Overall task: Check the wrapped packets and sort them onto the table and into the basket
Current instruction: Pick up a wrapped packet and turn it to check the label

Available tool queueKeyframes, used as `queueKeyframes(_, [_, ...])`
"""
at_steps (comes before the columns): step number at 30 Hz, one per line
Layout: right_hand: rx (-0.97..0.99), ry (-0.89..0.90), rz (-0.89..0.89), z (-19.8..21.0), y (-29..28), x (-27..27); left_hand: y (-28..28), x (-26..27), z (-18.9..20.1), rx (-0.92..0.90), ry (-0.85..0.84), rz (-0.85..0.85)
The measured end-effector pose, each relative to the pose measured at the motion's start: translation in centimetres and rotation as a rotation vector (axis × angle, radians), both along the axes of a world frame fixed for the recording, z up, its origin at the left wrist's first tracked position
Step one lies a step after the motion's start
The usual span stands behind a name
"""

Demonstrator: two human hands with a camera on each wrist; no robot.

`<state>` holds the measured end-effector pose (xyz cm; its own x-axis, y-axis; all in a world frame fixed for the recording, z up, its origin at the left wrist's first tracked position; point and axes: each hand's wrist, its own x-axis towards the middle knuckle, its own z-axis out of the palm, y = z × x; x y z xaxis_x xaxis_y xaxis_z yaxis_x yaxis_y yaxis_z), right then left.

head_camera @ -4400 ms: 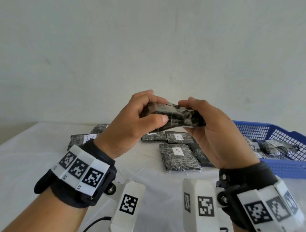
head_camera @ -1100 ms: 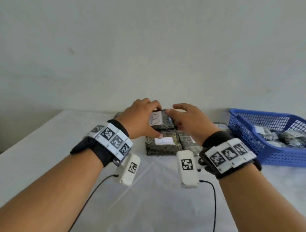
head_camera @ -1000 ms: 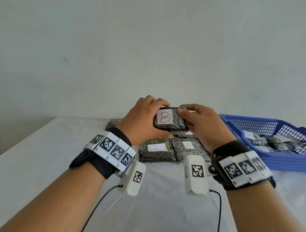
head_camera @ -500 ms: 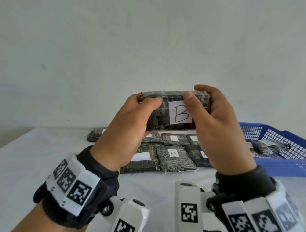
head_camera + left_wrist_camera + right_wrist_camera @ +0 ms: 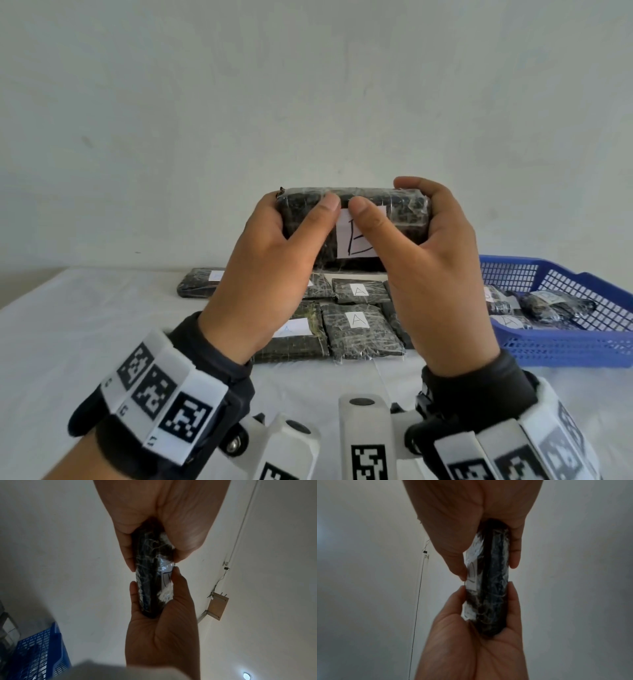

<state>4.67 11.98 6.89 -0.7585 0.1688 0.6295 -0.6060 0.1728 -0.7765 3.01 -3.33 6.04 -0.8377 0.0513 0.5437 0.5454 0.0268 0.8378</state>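
The person holds one dark wrapped packet (image 5: 380,222) in the air with both hands, above the bench (image 5: 85,329) and in front of the pale wall. The left hand (image 5: 270,274) takes the left end of the packet: its thumb lies on the front face and its fingers curl behind. The right hand (image 5: 435,274) takes the right end in the same manner, with the thumb on the white label (image 5: 358,245), which carries a hand-drawn letter that seems to be a B. So each grip is pinching the packet between thumb and fingers, and the two thumb tips are very near to each other.

In the left wrist view the packet (image 5: 152,577) is seen from its narrow edge, pressed between both hands; the right wrist view shows the same packet (image 5: 489,582).

Below the hands, several other packets (image 5: 359,329) lie flat on the white bench, some with labels marked A. At the right stands a blue basket (image 5: 561,353) with more packets inside.
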Motion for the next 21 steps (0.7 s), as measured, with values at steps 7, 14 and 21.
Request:
queueKeyframes(7, [-0.044, -0.027, 0.039, 0.0, 0.3, -0.3, -0.5, -0.2, 0.3, 0.109, -0.087, -0.08])
queueKeyframes(14, [-0.275, -0.122, 0.207, 0.0, 1.5, -0.4, -0.7, -0.4, 0.3, 0.231, -0.185, -0.137])
queueKeyframes(21, [-0.238, 0.013, 0.222, -0.2, 0.7, -0.6, -0.6, -0.5, 0.4, 0.276, -0.14, -0.128])
